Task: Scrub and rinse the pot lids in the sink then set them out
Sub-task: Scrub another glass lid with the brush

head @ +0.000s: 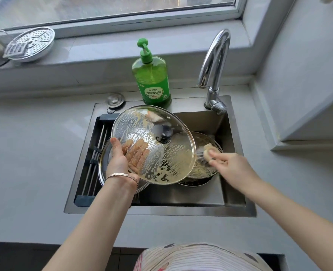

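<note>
A large glass pot lid (142, 132) with a black knob and a metal rim hangs tilted over the sink (234, 137), smeared with yellowish suds. My left hand (118, 157) holds it at its lower left edge, thumb on top and fingers showing through the glass underneath. My right hand (226, 163) pinches a beige sponge (208, 153) just right of that lid, over a second soapy lid (202, 171) lying in the sink. A third lid (104, 163) lies partly hidden under my left hand.
A green dish soap bottle (152, 79) stands behind the sink beside the chrome faucet (214, 69). A black drying rack (95, 153) lines the sink's left side. A perforated steamer plate (30, 44) leans on the window sill. Grey countertop spreads left and right.
</note>
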`<move>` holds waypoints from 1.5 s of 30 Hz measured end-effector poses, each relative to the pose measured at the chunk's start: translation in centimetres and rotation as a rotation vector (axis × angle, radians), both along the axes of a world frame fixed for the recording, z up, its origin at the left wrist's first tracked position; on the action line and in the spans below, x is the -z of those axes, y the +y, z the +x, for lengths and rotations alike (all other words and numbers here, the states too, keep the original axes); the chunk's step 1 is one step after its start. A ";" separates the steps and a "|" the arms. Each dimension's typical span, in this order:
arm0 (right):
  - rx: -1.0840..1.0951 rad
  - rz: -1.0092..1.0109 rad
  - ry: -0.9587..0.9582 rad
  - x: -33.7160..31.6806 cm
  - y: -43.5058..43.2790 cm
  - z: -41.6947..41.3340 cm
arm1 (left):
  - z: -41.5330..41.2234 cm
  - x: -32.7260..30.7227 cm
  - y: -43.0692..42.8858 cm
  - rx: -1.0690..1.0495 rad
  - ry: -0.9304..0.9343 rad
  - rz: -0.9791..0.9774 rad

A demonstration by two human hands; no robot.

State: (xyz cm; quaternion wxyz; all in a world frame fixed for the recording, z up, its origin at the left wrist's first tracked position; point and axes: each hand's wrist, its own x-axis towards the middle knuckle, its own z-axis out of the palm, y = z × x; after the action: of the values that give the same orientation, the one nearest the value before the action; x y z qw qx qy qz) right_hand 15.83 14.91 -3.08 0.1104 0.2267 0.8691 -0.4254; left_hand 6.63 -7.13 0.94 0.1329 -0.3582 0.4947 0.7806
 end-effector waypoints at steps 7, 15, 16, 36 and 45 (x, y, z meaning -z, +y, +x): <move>0.399 -0.269 0.103 -1.5 0.0 -2.3 | 0.5 -0.3 1.0 0.235 -0.075 -0.086; 0.108 -0.272 0.032 -3.0 -3.6 -2.5 | -1.2 -0.8 2.5 0.598 -0.167 -0.106; 0.117 -0.270 0.044 -2.9 -3.7 -2.4 | -1.5 -0.9 2.5 0.629 -0.174 -0.103; 0.237 -0.044 0.063 -3.2 -3.5 -3.4 | 1.3 0.9 4.7 0.360 0.052 -0.005; -0.289 0.016 0.186 -3.7 -5.0 -0.2 | 1.8 1.4 4.7 0.286 0.036 0.029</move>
State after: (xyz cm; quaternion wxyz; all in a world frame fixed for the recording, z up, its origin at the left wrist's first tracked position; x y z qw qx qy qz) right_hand 15.59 9.87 0.66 0.0877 0.0599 0.9025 -0.4174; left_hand 8.41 -2.39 -0.50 0.2392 -0.2681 0.5317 0.7669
